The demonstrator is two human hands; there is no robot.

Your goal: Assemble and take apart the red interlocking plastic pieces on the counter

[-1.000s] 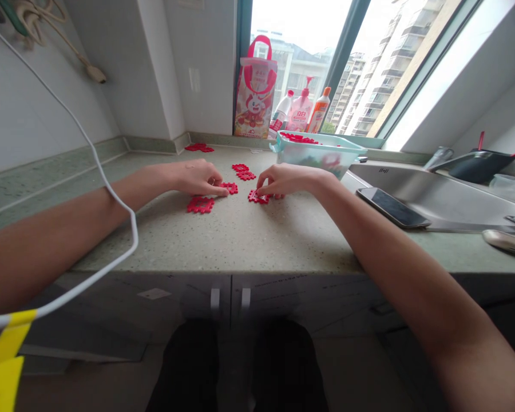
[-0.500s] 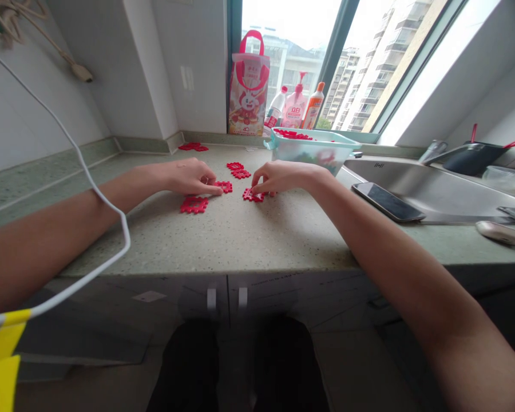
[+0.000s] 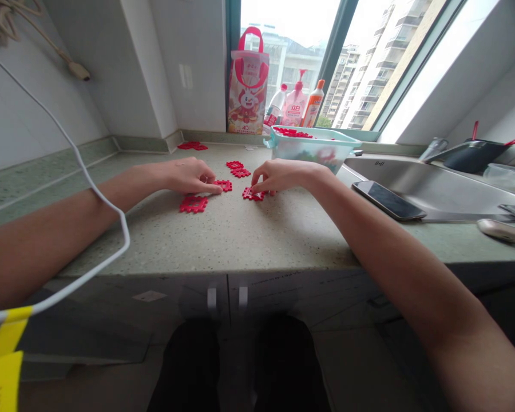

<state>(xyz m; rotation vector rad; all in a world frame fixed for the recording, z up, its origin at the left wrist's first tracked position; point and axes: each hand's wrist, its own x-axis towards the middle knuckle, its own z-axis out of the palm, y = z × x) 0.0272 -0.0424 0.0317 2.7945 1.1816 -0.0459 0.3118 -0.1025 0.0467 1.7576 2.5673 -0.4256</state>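
Observation:
On the speckled counter (image 3: 223, 240), my left hand (image 3: 189, 175) has its fingers curled and its thumb stretched along the near side of a red notched square building piece (image 3: 225, 185), pinching its left end. My right hand (image 3: 278, 175) bends down from the right, its fingertips closed on another red notched building piece (image 3: 252, 194), which lies flat. A larger-looking red notched square (image 3: 193, 204) rests untouched below my left hand. Beyond the hands, two red pieces (image 3: 239, 170) lie touching or overlapping. Fingers partly cover both held pieces.
A pale-blue tub (image 3: 311, 150) of red pieces stands behind my right hand. More red pieces (image 3: 193, 146) lie by the back wall. To the right are a phone (image 3: 388, 200) and a steel sink (image 3: 438, 197). A white cable (image 3: 122, 229) hangs across my left forearm.
The view has shifted very slightly. Both hands and the red pieces stay practically where they were.

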